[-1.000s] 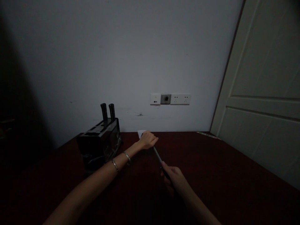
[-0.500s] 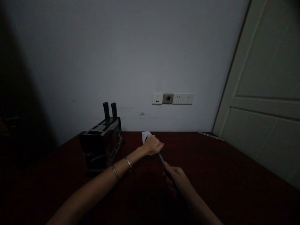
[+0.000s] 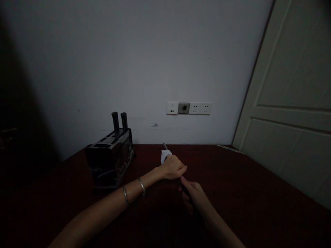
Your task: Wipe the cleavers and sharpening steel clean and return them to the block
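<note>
My right hand [image 3: 192, 191] is closed round the dark handle [image 3: 184, 189] of a slim metal rod [image 3: 165, 146], whose grey tip points away from me towards the wall. Just ahead of it, my left hand [image 3: 173, 167] is wrapped round a white cloth [image 3: 164, 155] on the rod's shaft. Some of the cloth and most of the shaft are hidden by the left hand's fingers. Left of my hands stands a black knife block [image 3: 111, 160], with two black handles [image 3: 119, 121] sticking up from its far end.
The dark red tabletop [image 3: 219, 186] runs back to a pale wall [image 3: 144, 69]. Sockets and a switch [image 3: 190, 108] are set in that wall. A thin flat strip [image 3: 230, 149] lies by the back right edge, near a panelled door [image 3: 287, 110].
My left hand and the cloth have slid back along the rod towards my right hand. The rod's tip now shows beyond the cloth. The view has shifted slightly.
</note>
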### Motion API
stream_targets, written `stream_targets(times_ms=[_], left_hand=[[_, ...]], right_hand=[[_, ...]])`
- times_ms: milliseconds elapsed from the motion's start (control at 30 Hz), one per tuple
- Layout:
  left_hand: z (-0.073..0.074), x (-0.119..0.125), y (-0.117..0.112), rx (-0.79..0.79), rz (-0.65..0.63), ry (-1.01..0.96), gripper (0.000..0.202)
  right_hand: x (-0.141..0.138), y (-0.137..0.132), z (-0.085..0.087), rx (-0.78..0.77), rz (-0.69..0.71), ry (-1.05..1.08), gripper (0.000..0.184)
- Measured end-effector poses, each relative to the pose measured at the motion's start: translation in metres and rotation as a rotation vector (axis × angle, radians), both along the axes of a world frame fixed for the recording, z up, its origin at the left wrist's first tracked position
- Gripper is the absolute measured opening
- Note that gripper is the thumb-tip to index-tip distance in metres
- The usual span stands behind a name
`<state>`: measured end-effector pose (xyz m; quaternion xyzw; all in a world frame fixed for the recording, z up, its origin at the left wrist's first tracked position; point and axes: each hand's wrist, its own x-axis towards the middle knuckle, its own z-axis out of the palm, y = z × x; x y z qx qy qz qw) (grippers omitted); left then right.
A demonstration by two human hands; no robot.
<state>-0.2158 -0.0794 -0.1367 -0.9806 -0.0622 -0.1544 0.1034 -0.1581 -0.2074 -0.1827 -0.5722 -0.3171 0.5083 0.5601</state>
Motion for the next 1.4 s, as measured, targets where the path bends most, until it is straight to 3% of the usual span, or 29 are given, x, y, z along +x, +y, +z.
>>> stream_targets(times_ms=[133, 233, 333, 433, 733, 1100, 1400], left_hand=[[0.013, -0.006, 0.001, -0.186, -0.017, 0.063, 0.048], [0.022, -0.009, 0.004, -0.354, -0.130, 0.140, 0.040], [0.026, -0.012, 0.008, -0.362, -0.288, 0.149, 0.030], [0.029, -0.015, 0.009, -0.306, -0.350, 0.091, 0.026], [0.029, -0.023, 0.004, -0.041, -0.208, 0.040, 0.026], [0.017, -0.029, -0.012, -0.124, -0.226, 0.007, 0.015], [0.021, -0.026, -0.014, -0.193, -0.247, 0.074, 0.014]], right_hand=[[-0.002, 0.002, -0.001, 0.021, -0.012, -0.020, 0.056], [-0.001, 0.004, -0.003, 0.026, -0.041, -0.045, 0.054], [0.000, 0.004, -0.003, 0.037, -0.072, -0.048, 0.054], [0.002, 0.003, -0.001, 0.050, -0.091, -0.046, 0.054], [0.004, -0.001, 0.007, 0.066, -0.094, -0.033, 0.050], [0.001, -0.005, 0.011, 0.057, -0.068, -0.012, 0.057], [0.002, 0.000, 0.005, 0.047, -0.054, 0.007, 0.057]])
